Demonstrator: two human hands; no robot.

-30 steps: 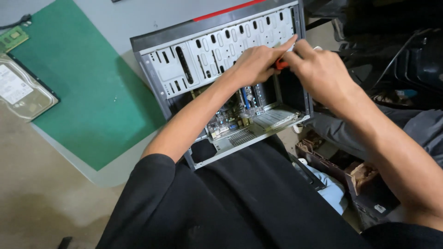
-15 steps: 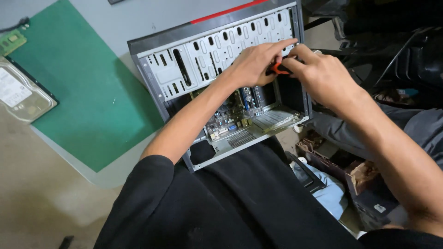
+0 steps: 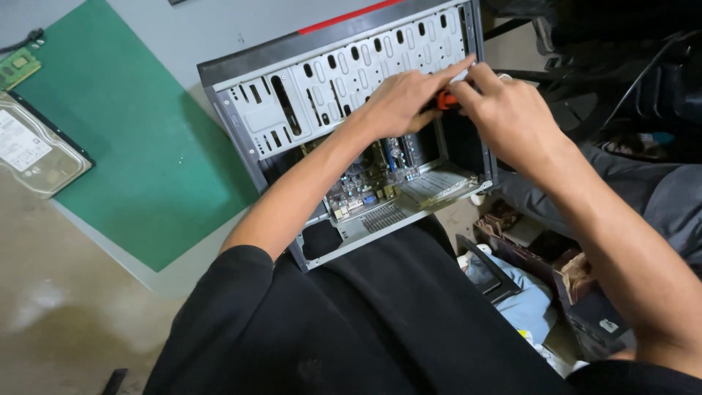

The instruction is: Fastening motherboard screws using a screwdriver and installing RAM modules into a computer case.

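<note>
- Step in hand, as I judge it: a screw is being worked at the upper right corner of the open case (image 3: pixel 351 80), near the drive cage.
- The right hand (image 3: pixel 512 117) is closed round a tool with an orange grip (image 3: pixel 446 100) (most likely a screwdriver; its tip is hidden).
- The left hand (image 3: pixel 398 102) rests on the cage, forefinger stretched out, the other fingers curled beside the grip.
- The next move calls for keeping the tip seated and square, with the left hand steadying.
- The case lies on its side across the green mat (image 3: pixel 131 161) and grey bench, its board (image 3: pixel 373 179) exposed.
</note>
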